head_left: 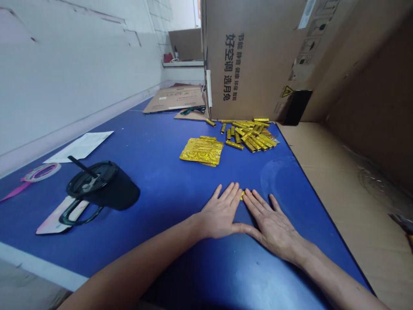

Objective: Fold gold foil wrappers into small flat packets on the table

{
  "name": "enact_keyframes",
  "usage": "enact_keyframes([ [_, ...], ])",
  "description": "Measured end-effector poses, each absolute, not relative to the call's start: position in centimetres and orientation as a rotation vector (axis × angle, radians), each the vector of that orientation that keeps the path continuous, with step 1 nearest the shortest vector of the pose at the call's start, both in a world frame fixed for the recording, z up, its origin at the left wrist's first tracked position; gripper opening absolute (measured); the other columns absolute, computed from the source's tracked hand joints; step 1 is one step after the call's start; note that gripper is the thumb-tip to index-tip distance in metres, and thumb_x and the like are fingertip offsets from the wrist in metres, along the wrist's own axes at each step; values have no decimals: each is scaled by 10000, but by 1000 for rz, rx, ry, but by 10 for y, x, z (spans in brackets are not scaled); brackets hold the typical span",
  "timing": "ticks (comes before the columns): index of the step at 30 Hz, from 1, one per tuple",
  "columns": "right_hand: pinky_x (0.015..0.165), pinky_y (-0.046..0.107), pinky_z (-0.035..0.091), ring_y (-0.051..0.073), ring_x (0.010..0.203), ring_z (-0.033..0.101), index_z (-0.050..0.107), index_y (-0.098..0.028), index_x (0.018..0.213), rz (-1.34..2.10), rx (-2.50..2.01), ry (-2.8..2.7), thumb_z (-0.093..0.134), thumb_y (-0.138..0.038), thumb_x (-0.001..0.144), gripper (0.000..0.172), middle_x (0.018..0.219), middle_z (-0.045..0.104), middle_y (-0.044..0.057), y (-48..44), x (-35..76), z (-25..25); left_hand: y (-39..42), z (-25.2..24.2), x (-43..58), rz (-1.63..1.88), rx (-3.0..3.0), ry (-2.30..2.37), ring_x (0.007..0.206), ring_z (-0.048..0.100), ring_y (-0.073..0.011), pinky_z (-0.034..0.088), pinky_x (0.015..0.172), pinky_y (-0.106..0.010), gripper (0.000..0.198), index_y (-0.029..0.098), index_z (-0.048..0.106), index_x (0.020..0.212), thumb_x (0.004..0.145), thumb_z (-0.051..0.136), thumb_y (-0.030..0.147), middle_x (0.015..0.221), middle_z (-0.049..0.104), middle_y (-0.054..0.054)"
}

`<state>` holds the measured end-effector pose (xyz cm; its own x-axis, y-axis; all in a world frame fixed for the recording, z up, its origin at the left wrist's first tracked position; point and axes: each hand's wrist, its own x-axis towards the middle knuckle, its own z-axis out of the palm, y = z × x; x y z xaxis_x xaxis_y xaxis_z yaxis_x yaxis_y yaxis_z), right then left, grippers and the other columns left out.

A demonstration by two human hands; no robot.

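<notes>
Left hand (221,213) and right hand (274,228) rest open on the tabletop (155,172), gold foil sticks (250,135) heaped ahead, flat packets (202,151) beside.

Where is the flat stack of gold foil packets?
In the head camera view, the flat stack of gold foil packets lies on the blue tabletop, ahead of the person's left hand and just left of the heap of small gold foil rolls.

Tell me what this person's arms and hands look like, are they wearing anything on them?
The left hand and the right hand are both bare, with no gloves and no rings that I can see. The left forearm and the right forearm are bare too, with no sleeves, watch or bracelet in view.
</notes>
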<state>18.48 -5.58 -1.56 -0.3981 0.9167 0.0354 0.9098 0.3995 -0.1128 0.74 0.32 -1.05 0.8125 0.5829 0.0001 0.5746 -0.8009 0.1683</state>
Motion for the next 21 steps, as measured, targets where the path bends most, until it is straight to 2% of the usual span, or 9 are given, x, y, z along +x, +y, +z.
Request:
enact_keyframes([
  [6, 988, 557, 134, 239, 1282, 105, 164, -190, 1351, 151, -1719, -2542, 242, -548, 832, 635, 1403, 182, 52, -52, 190, -12, -6, -11, -13, 72, 2888, 942, 1289, 53, -277, 68, 996, -506, 894, 75, 133, 1339, 724, 175, 723, 1400, 109, -168],
  [14, 980, 566, 139, 248, 1283, 91, 195, -219, 1343, 130, -1823, -2526, 221, -562, 830, 618, 1405, 183, 20, -46, 195, -11, -25, -9, -14, 38, 2896, 912, 1286, 58, -286, 73, 999, -503, 940, 57, 148, 1332, 696, 217, 745, 1388, 131, -199],
  [18, 974, 563, 160, 255, 1272, 154, 250, -168, 1331, 88, -1985, -2412, 204, -568, 827, 644, 1383, 243, 83, -42, 195, -1, -24, -9, -13, 19, 2875, 929, 1286, 47, -288, 72, 998, -507, 951, 35, 130, 1333, 700, 211, 741, 1388, 111, -210],
  [21, 988, 546, 137, 256, 1269, 162, 237, -119, 1335, 42, -1995, -2350, 205, -561, 829, 672, 1380, 230, 128, -44, 181, 9, -25, -8, -12, 16, 2860, 934, 1287, 36, -290, 63, 1000, -508, 947, 35, 123, 1336, 705, 218, 735, 1388, 114, -208],
])
